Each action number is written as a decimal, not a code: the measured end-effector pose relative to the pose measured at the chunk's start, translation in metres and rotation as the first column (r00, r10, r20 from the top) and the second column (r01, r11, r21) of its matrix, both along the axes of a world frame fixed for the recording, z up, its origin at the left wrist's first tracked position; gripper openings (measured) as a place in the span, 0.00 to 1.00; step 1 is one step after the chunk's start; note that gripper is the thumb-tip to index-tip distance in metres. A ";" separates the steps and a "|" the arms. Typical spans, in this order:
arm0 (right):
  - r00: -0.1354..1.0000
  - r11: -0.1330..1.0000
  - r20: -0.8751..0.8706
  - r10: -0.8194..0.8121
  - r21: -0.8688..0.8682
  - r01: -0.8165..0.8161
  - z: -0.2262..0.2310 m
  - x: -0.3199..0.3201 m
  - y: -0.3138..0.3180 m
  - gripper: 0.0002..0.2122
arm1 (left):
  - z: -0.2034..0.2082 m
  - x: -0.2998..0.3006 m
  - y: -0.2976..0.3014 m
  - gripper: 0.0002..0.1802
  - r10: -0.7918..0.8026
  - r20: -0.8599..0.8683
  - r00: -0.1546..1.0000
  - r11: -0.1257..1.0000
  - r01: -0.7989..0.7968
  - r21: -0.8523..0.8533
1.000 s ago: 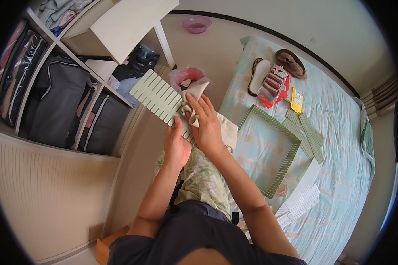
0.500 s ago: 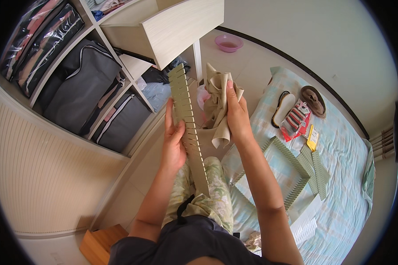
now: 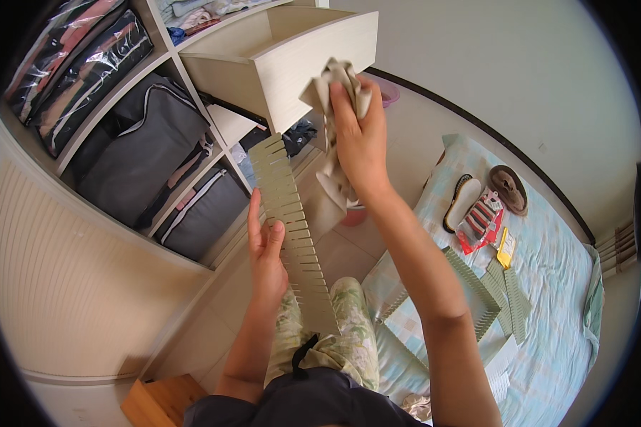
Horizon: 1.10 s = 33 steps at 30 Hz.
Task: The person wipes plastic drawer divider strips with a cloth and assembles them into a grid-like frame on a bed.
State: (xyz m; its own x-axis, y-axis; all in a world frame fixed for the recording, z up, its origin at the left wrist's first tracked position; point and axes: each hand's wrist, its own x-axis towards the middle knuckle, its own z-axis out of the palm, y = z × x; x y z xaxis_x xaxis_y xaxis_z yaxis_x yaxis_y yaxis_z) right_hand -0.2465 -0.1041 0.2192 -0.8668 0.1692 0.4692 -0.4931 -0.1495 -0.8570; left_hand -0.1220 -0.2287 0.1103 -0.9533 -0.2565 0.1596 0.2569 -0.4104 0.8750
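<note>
Since the earlier frame, moved upward together: the right grip and the beige cloth, now before the pale front of the pulled-out drawer. Lowered slightly: the green slotted strip. In the right grip, fingers closed around the bunched cloth; its lower part hanging down, rather blurred. Cannot tell whether touching the strip there. In the left grip, held narrowly: the strip, with thumb on the near face, tilted, slots along the right edge, lower end above the floral trousers. To the right, on the checked bed: a frame of green slotted strips, and near it a yellow packet, a striped item in red packaging and an insole.
</note>
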 end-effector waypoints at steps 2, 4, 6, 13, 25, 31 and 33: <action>0.993 0.988 -0.115 0.013 0.152 0.004 0.049 -0.028 -0.018 0.15 | 0.001 -0.004 -0.006 0.35 0.019 -0.012 1.000 0.999 -0.019 -0.034; 0.792 0.925 -0.575 -0.204 0.151 0.348 0.077 -0.083 -0.045 0.17 | 0.000 -0.009 -0.003 0.35 0.016 -0.033 0.999 0.999 -0.017 -0.036; 0.690 0.805 -0.698 -0.193 0.289 0.518 0.088 -0.137 -0.073 0.23 | 0.000 -0.016 -0.004 0.32 0.038 -0.018 0.999 0.997 -0.040 -0.072; 0.878 0.388 -0.479 -0.029 0.804 0.451 0.036 -0.178 -0.113 0.41 | -0.020 -0.025 -0.018 0.29 0.091 0.000 0.996 0.980 -0.090 -0.176; 0.968 0.592 -0.249 -0.032 0.776 0.219 -0.020 -0.003 0.127 0.18 | -0.041 -0.003 0.032 0.29 -0.167 0.105 0.980 0.954 0.187 -0.232; 0.874 0.760 0.314 -0.371 0.643 0.091 -0.113 0.168 0.251 0.13 | -0.070 0.018 0.095 0.30 -0.411 0.283 0.866 0.844 0.479 -0.241; 0.796 0.802 0.469 -0.382 0.597 0.032 -0.148 0.219 0.253 0.13 | -0.081 0.029 0.120 0.32 -0.454 0.343 0.822 0.792 0.549 -0.267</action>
State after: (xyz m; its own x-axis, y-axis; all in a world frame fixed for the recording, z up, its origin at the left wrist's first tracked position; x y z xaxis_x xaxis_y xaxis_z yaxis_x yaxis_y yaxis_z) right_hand -0.0276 0.1484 0.0714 -0.9681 0.2506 -0.0007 0.1204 0.4628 -0.8782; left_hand -0.0926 -0.1089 0.0292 -0.9487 0.2945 -0.1148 -0.1456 -0.0847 0.9857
